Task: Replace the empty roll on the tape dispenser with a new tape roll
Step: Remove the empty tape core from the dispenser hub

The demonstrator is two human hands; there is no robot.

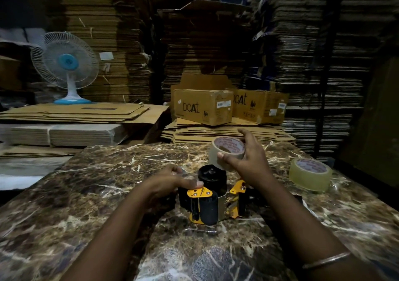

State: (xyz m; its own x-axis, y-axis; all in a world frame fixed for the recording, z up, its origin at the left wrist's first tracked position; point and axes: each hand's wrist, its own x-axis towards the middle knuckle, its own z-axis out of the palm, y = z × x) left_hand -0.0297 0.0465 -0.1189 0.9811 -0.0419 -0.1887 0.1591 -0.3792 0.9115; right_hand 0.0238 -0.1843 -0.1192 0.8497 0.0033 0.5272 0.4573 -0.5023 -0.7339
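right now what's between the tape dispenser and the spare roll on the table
In the head view, the right hand and its forearm cross between the tape dispenser and the spare roll.

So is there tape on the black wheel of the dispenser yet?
Not yet. The black wheel on the tape dispenser is bare; the right hand holds the new tape roll just above it.

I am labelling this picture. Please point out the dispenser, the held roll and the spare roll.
dispenser (pixel 212 203): head view, yellow side plate.
held roll (pixel 228 145): head view, printed core.
spare roll (pixel 309 177): head view, clear outer side.
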